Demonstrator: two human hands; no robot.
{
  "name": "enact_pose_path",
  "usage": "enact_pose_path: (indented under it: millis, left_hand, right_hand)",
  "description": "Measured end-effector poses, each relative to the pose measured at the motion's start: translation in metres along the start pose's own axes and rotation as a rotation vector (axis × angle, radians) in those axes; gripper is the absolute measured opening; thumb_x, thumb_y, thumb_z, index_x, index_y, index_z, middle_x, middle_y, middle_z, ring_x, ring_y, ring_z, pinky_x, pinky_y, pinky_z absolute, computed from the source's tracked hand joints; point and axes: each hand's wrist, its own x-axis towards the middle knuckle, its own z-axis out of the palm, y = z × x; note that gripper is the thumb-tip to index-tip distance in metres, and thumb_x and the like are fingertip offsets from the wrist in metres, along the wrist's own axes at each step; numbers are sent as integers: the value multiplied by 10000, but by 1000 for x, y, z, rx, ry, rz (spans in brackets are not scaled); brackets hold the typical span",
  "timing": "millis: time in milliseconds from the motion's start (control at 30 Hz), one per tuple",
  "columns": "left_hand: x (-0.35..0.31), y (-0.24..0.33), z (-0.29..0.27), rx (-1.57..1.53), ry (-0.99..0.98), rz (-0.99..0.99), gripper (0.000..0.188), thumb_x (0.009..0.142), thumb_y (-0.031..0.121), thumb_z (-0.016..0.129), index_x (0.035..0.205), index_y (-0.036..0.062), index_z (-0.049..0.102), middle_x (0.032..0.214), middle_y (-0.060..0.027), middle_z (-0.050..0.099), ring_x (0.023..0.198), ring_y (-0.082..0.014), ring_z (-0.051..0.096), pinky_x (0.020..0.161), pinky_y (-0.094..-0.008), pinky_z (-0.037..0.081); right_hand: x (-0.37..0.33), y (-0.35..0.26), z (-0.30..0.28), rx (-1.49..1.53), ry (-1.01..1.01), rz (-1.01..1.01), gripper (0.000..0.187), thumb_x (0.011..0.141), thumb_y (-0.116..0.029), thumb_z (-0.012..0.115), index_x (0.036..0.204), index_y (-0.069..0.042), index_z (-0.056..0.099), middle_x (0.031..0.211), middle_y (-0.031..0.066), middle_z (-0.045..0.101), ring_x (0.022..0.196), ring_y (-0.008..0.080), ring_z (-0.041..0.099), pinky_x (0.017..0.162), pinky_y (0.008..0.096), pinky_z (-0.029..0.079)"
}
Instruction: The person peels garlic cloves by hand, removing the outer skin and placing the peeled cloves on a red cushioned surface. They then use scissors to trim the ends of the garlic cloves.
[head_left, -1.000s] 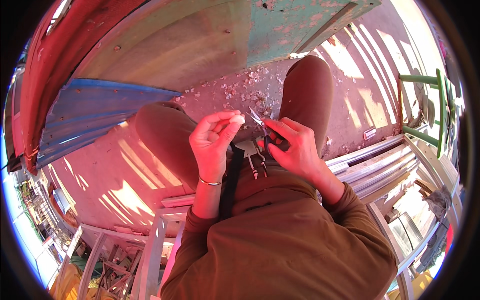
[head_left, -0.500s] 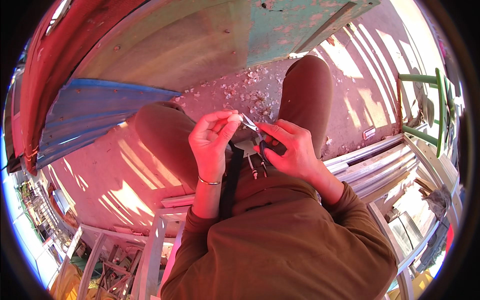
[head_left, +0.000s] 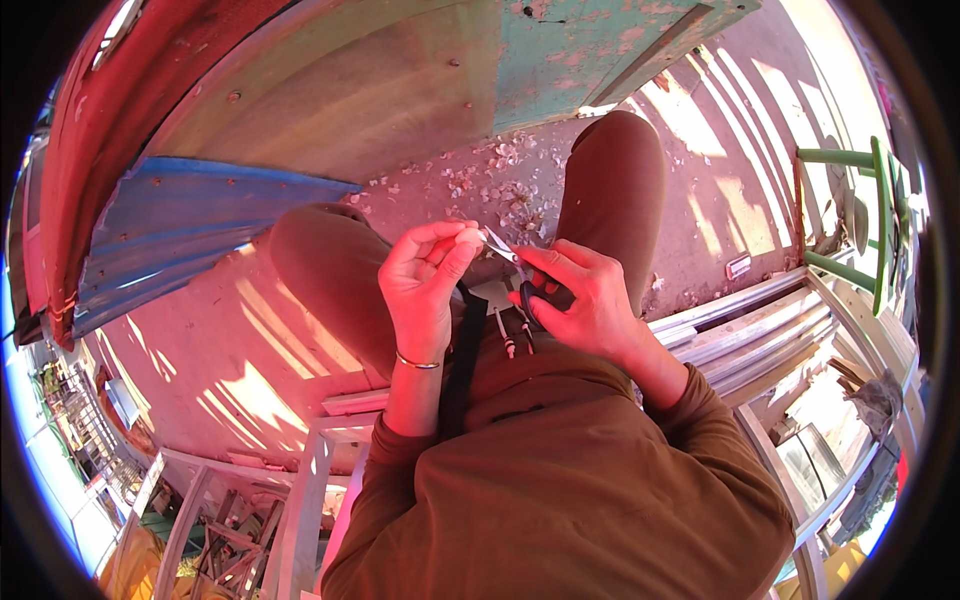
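Above my lap, my right hand (head_left: 575, 295) is wrapped round a pair of scissors (head_left: 503, 249) with dark handles and silver blades. The blades point up and left, their tips right beside the fingers of my left hand (head_left: 425, 275). Thumb and forefinger of that hand pinch a small whitish piece (head_left: 478, 237); it is too small for me to tell its kind. A metal bangle (head_left: 417, 364) circles my left wrist. Whether the blades touch the piece, I cannot tell. Below the hands hang a black strap (head_left: 463, 350) and drawstring ends.
Pale scraps (head_left: 510, 185) litter the floor between my knees. Ahead stands a panel, part brown, part teal (head_left: 560, 70), with a blue corrugated sheet (head_left: 200, 220) to its left. A green metal frame (head_left: 880, 225) and stacked white bars (head_left: 750, 330) are at the right.
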Motion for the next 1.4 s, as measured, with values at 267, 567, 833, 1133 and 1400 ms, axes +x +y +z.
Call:
enact_pose_path:
  millis: [267, 567, 833, 1133, 1400]
  left_hand:
    - [1, -1, 0, 0, -2, -8, 224, 959, -78, 733, 1175, -63, 675, 1163, -167, 751, 1067, -210, 735, 974, -330, 600]
    - [1, 4, 2, -3, -10, -46, 203, 952, -74, 744, 1146, -51, 692, 1138, -158, 757, 1045, -210, 740, 958, -329, 604]
    - [-2, 3, 6, 88, -86, -6, 236, 939, -79, 753, 1164, -44, 690, 1174, -168, 748, 1083, -215, 732, 976, -338, 597]
    - [20, 23, -1, -7, -133, -8, 268, 1015, 105, 732, 1240, -31, 682, 1089, -112, 743, 867, -179, 704, 785, -312, 582]
    - [86, 179, 46, 293, -191, 650, 229, 969, -38, 729, 1193, -22, 688, 1231, -147, 684, 960, -198, 711, 837, -327, 598]
  right_hand:
    - [-1, 2, 3, 42, -11, 41, 462, 792, -87, 848, 1236, -24, 738, 829, 94, 659, 671, 230, 663, 612, 344, 551]
    - [4, 4, -1, 179, 44, 172, 391, 862, 43, 815, 1239, 40, 709, 900, 69, 687, 748, 104, 628, 654, 261, 516]
    - [20, -9, 4, 582, 154, 267, 435, 939, 52, 766, 1358, -10, 668, 1009, 17, 721, 903, 67, 673, 774, 230, 549]
    - [12, 13, 4, 652, 222, 319, 333, 968, 9, 741, 1290, 2, 653, 870, 43, 751, 708, 66, 669, 635, 234, 522]
    - [59, -29, -64, 388, 327, 46, 487, 938, 5, 752, 1371, -48, 537, 1066, 78, 714, 918, 111, 669, 771, 243, 532]
